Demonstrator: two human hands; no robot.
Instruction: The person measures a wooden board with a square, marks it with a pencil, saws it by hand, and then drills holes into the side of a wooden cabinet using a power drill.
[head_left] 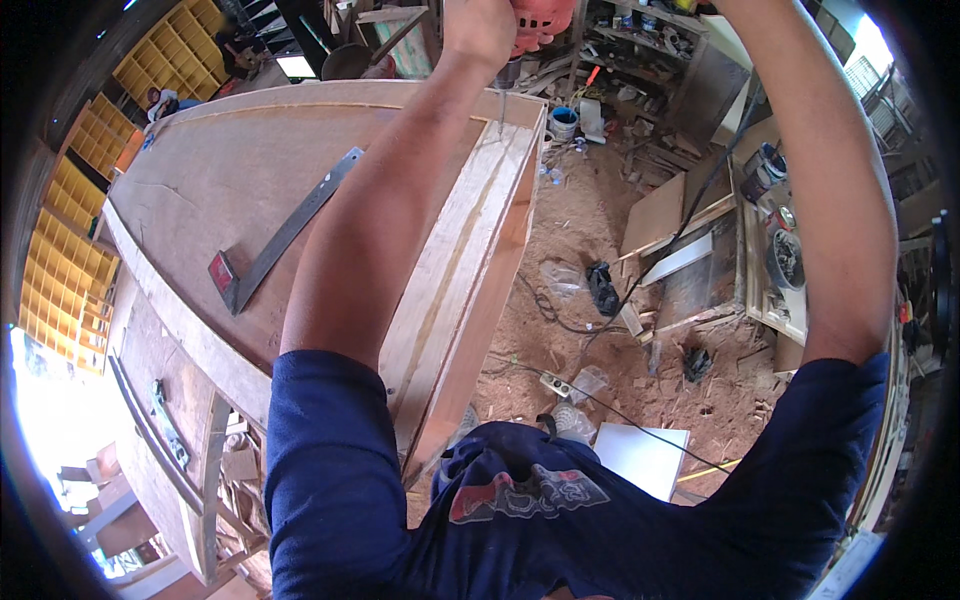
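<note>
At the top edge, my left hand (480, 35) is closed on the front of a red power drill (540, 22), which the frame cuts off. Below its dark chuck (508, 73), a thin bit (502, 108) points down at the pale wooden edge strip (465, 235) of a large plywood-faced panel (235, 170). Whether the bit has entered the wood I cannot tell. My right forearm (800, 110) reaches up past the top edge, with the hand out of the picture. A dark metal carpenter's square (295, 220) lies on the panel, left of my left forearm.
A cable runs across the dirt floor near a socket strip (556, 384) and a white board (640, 455). Wood offcuts, a paint bucket (563, 122) and a black plastic bag (602, 288) lie right of the panel. Yellow shelving (70, 270) and another person (165, 102) are far left.
</note>
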